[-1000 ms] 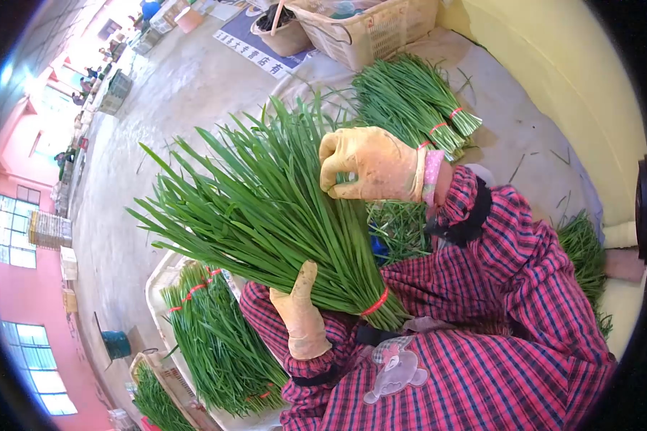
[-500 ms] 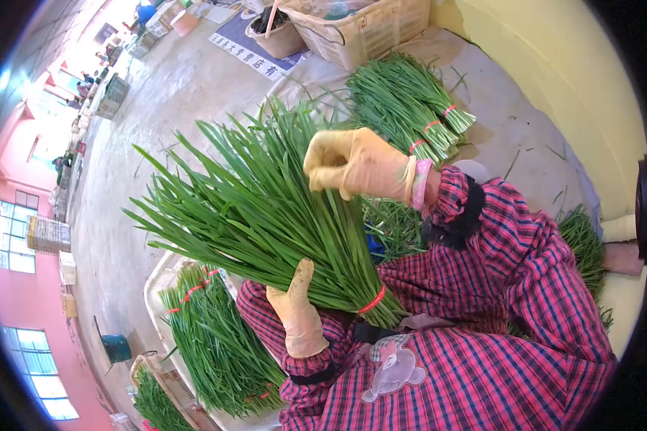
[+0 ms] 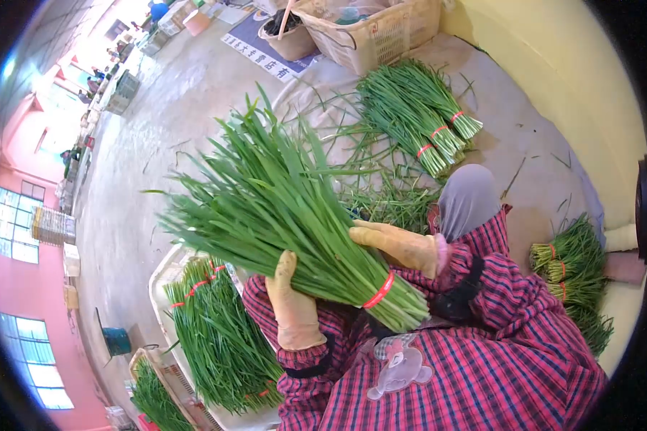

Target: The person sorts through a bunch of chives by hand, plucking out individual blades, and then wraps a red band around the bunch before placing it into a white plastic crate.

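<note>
Grey floor [image 3: 165, 144] sweeps across the upper left of the frame, tied bunches [image 3: 410, 108] lie on a sheet [image 3: 532, 136] at upper right, and a pale tray [image 3: 159, 279] of greens [image 3: 223, 337] sits lower left. Head view, dead centre: green bunch [image 3: 287, 208] on a slant, leaves fanning to the upper left, red band [image 3: 379, 289] round the stems, cut ends over the checked smock [image 3: 460, 373]. Left hand [image 3: 292, 305], gloved, grips from underneath, thumb up along the edge, fingers hidden. Right hand [image 3: 399, 248], gloved too, lies in from the right, fingers nearly straight against the stems above the band; whether they curl round, can't tell! Good handling here, I'd say: even, gentle pressure both sides, ends level, leaves uncrushed.
</note>
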Demonstrator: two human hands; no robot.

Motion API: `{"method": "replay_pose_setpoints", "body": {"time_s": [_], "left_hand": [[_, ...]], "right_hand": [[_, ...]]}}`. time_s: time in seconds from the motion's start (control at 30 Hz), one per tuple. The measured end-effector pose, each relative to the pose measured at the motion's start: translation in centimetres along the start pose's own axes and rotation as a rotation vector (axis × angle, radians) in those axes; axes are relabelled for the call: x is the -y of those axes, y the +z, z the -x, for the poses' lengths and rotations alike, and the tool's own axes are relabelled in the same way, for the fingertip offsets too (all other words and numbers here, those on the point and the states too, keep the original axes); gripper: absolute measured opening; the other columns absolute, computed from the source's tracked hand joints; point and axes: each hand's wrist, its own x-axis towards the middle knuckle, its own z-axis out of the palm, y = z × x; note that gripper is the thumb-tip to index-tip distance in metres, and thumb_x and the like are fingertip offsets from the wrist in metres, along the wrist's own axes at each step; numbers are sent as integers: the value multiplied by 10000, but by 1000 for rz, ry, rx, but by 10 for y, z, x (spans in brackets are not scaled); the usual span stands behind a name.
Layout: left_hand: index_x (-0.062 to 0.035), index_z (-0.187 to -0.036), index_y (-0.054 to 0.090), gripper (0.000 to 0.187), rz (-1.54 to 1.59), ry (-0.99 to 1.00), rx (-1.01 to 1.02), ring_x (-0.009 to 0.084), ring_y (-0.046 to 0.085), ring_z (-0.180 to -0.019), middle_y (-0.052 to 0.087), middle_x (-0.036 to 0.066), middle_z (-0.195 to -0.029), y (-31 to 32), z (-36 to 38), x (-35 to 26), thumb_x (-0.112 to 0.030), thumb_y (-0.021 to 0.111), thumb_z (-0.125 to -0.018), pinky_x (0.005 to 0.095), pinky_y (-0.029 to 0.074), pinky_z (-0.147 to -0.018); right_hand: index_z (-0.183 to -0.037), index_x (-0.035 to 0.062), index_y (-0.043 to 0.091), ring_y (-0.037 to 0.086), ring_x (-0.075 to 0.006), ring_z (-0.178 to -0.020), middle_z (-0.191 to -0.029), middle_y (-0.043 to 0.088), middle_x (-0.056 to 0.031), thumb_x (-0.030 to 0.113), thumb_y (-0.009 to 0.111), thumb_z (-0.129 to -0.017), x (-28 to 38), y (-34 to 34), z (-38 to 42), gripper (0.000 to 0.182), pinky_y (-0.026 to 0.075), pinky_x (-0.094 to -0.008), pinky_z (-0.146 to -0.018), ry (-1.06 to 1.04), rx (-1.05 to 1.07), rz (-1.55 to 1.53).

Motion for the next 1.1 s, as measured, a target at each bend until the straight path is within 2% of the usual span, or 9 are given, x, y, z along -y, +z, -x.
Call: {"method": "replay_pose_setpoints", "body": {"time_s": [0.13,0.23,0.4,0.47,0.53,0.6,0.77,0.93,1.1], "left_hand": [[-2,-1415,399,556,-40,-15,141,227,545,-1179,545,97,-1323,3,9,-5,-171,620,-934,378,436,-1020],[-3,-1393,408,529,-55,-50,103,227,546,-1175,550,98,-1311,-5,8,2,-170,618,-936,377,436,-1016],[8,-1258,530,401,59,-15,-63,207,589,-1083,608,97,-1196,-2,-2,9,-84,625,-880,359,459,-966],[25,-1230,540,396,64,14,-50,205,605,-1036,624,89,-1148,4,-1,9,-24,612,-844,342,468,-935],[35,-1206,552,374,-116,123,-113,195,615,-1003,637,80,-1107,12,3,11,-6,600,-838,329,478,-903],[40,-1198,554,373,-125,121,-138,187,624,-981,643,83,-1087,6,1,11,5,603,-830,325,488,-899],[32,-1201,555,369,-88,87,-133,196,625,-996,633,89,-1122,-2,-5,15,4,621,-839,324,496,-914],[10,-1269,520,425,-123,-4,-28,203,595,-1077,617,75,-1173,0,-12,11,-78,656,-876,339,456,-967],[10,-1489,259,707,-102,-46,86,217,477,-1260,463,117,-1408,-7,-2,5,-221,636,-938,349,397,-1027]], "right_hand": [[-1380,9,476,548,-160,-1161,-1285,592,-95,345,674,-918,22,24,-2,604,454,-320,-987,41,-159,-28],[-1409,28,443,558,-256,-1178,-1288,554,-189,283,778,-780,10,28,-3,756,446,-349,-1012,-423,-318,737],[-1477,20,318,486,-325,-1275,-1387,457,-221,342,780,-779,14,41,-1,897,413,-372,-1054,-382,-340,864],[-1482,12,296,469,-335,-1293,-1397,441,-239,370,765,-801,8,43,-12,901,409,-376,-1056,-599,-421,889],[-1475,-3,295,522,-277,-1242,-1372,487,-216,317,735,-842,12,44,-15,835,439,-366,-1025,-521,-454,961],[-1454,-13,335,593,-218,-1115,-1278,581,-162,236,701,-872,22,38,-24,730,480,-350,-963,-293,-357,139],[-1229,-21,568,627,-168,-934,-1078,676,-124,177,653,-900,3,1,-36,393,519,-310,-831,-105,-504,182],[-1234,-23,569,634,-170,-895,-1072,675,-105,153,639,-907,8,7,-35,377,527,-317,-806,-146,-480,-42],[-1219,-11,567,653,-175,-821,-1004,678,-100,201,627,-915,22,2,-34,375,547,-328,-721,-85,-577,-47]]}}
